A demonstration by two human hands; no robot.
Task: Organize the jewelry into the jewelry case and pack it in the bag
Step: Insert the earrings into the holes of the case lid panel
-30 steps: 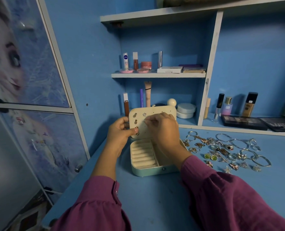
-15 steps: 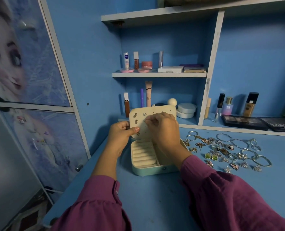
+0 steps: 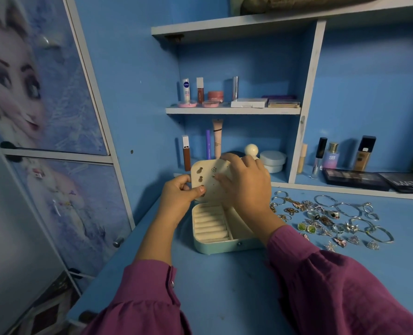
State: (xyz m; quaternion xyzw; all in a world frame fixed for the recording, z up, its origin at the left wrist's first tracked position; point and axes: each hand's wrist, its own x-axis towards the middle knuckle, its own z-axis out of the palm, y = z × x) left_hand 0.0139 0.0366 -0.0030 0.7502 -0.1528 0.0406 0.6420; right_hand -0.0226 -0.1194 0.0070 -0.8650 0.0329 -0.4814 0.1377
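While the jewelry case (image 3: 218,228) sits open on the blue surface (image 3: 224,286), the left hand (image 3: 180,194) pinches the edge of its upright earring panel (image 3: 206,180) and the right hand (image 3: 245,182) works fingertips against the holes; whether they pinch a stud I cannot tell. Best to brace the panel firmly and press each post straight in. Compared with a second ago, the right hand sits slightly higher on the panel. Loose jewelry (image 3: 326,221) waits just beside the case.
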